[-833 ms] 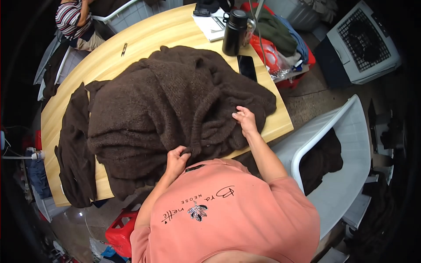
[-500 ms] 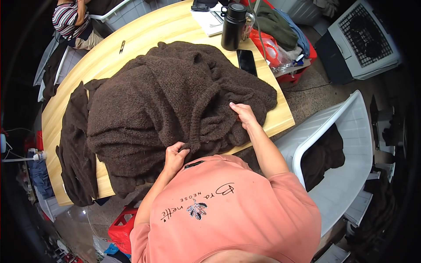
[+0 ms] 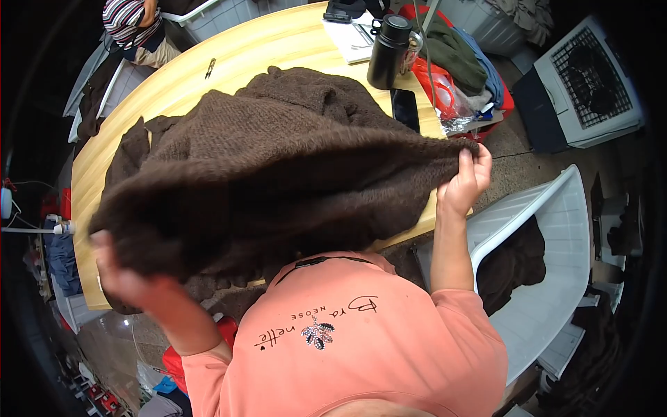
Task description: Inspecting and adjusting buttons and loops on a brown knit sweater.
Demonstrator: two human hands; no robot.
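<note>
A fuzzy dark brown knitted garment spreads over the wooden table in front of me; its exact cut is lost in the folds. Its near edge is lifted and stretched wide between my hands, with a dark hollow beneath it. My right hand pinches one end of that edge, just past the table's right side. At the other end my left hand, blurred by motion, grips the edge low on the left; its fingers are partly smeared.
Beyond the garment stand a black bottle, a phone and a notepad. Small snips lie at the far left. A grey bin holding dark cloth stands at right. Another person sits across the table.
Both hands have moved apart, left hand to the left and right hand to the right and outward. The garment's near edge has risen and opened out between them.
</note>
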